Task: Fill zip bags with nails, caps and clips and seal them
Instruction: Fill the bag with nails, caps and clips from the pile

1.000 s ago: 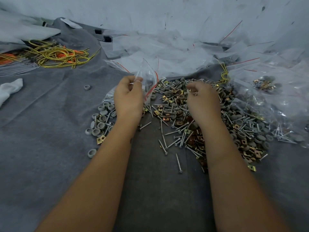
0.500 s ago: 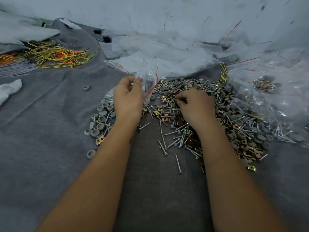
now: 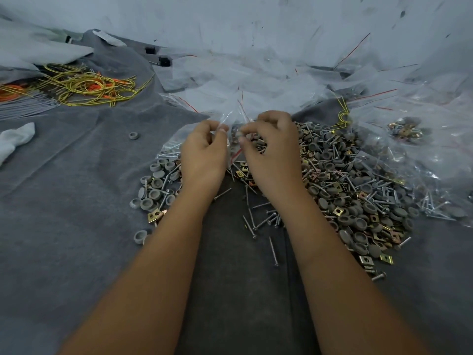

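My left hand (image 3: 203, 157) pinches the rim of a clear zip bag (image 3: 231, 116) with a red seal line and holds its mouth up. My right hand (image 3: 272, 152) has its fingers curled and pinches a small grey piece, seemingly a cap, right at the bag's mouth. A big mixed pile of nails, grey caps and brass clips (image 3: 345, 190) lies under and to the right of my right hand. A smaller group of grey caps (image 3: 156, 185) sits left of my left wrist. What lies inside the bag is hidden by my hands.
A heap of empty zip bags (image 3: 256, 80) fills the back and right. One filled bag (image 3: 404, 129) lies at the right. Yellow and orange wire ties (image 3: 84, 85) and a white cloth (image 3: 15, 139) lie at the left on the grey felt (image 3: 64, 201). Loose nails (image 3: 263, 221) lie between my forearms.
My right hand left the pile and moved left and up to the bag's mouth with a small piece pinched. My left hand has kept its hold on the bag.
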`<state>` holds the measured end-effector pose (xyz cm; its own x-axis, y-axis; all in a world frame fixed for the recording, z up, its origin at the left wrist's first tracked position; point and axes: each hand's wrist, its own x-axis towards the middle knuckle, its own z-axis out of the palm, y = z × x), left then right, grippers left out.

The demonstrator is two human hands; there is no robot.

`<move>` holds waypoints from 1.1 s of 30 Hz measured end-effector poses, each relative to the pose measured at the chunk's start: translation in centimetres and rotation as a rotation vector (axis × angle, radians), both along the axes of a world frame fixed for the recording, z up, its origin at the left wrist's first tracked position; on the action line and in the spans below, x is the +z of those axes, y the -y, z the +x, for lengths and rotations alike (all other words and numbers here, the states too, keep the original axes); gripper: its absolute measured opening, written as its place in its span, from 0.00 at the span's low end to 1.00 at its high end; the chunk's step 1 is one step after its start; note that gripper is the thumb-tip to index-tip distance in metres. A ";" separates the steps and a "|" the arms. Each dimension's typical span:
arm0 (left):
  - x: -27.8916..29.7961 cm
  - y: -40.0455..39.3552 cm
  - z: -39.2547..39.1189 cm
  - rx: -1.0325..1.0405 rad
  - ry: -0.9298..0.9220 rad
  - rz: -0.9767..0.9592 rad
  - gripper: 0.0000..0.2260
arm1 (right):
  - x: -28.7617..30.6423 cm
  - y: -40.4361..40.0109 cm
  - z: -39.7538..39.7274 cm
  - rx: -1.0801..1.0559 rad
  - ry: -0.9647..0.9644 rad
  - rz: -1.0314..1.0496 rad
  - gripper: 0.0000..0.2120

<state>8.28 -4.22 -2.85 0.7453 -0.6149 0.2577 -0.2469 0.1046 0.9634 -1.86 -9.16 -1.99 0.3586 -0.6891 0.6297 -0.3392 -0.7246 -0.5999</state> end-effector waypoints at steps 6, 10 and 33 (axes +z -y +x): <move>0.7 -0.2 0.5 0.111 -0.185 -0.097 0.08 | 0.4 0.5 -0.6 -0.052 0.103 0.130 0.15; 0.9 -0.2 0.8 0.179 -0.295 -0.186 0.08 | 0.1 0.9 -0.6 -0.028 -0.155 0.102 0.13; 0.8 0.0 0.6 0.132 -0.296 -0.173 0.08 | -1.2 0.6 0.4 -0.028 -0.685 -0.141 0.11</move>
<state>8.88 -4.20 -2.06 0.8733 -0.4743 0.1113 0.0173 0.2585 0.9659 -1.43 -9.73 -3.24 0.6902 -0.6323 0.3520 -0.6271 -0.7653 -0.1451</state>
